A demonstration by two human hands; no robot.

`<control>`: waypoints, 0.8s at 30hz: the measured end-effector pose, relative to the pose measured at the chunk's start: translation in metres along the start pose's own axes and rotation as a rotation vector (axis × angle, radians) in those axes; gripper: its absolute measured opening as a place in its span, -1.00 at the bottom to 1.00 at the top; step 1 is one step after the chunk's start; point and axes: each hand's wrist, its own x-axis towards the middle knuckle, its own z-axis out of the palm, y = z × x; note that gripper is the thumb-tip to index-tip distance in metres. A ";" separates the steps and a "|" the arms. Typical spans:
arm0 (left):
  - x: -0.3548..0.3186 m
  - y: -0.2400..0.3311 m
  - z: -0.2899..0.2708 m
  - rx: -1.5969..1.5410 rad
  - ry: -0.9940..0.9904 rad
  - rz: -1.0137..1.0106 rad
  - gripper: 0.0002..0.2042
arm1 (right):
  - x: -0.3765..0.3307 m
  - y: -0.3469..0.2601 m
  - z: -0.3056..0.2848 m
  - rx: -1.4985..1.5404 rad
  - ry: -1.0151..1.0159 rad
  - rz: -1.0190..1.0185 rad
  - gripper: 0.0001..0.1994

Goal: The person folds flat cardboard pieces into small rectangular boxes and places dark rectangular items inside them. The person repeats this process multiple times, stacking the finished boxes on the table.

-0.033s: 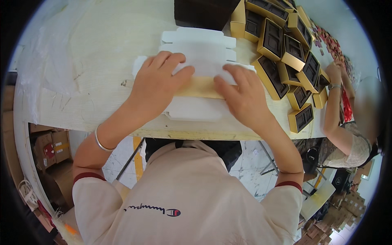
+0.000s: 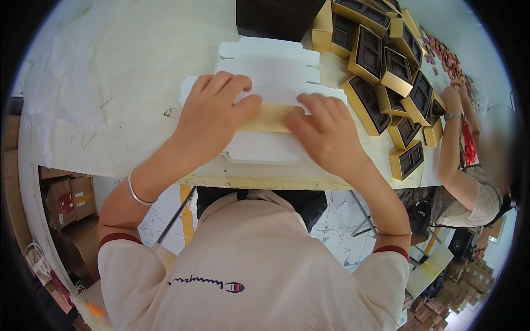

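A flat white cardboard box blank [image 2: 270,69] lies on the pale wooden table [image 2: 138,83] in front of me, with a gold-coloured strip [image 2: 269,117] showing across its middle. My left hand [image 2: 212,118] lies on the blank's left part, fingers curled over the white panel and thumb on the gold strip. My right hand [image 2: 328,135] presses on the right part, fingertips on the strip's end. A silver bangle [image 2: 135,193] is on my left wrist. The blank's near flap [image 2: 259,149] sticks out between my hands.
Several gold boxes with dark inserts [image 2: 386,71] are piled at the back right. A dark box [image 2: 273,19] stands behind the blank. Another person's arm [image 2: 455,138] reaches onto the table at the right. Clear plastic sheet [image 2: 61,83] covers the left side. Cartons [image 2: 69,198] sit below.
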 end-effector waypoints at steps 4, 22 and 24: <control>-0.005 0.000 -0.003 -0.337 -0.154 -0.064 -0.81 | -0.003 0.002 0.005 0.008 -0.044 -0.081 -0.74; 0.017 0.009 -0.023 -0.163 0.197 -0.111 -0.77 | 0.042 0.010 -0.018 0.263 -0.115 0.262 -0.88; -0.001 0.019 -0.043 -0.484 0.120 -0.273 -0.65 | 0.045 -0.002 -0.041 0.239 0.022 0.342 -0.88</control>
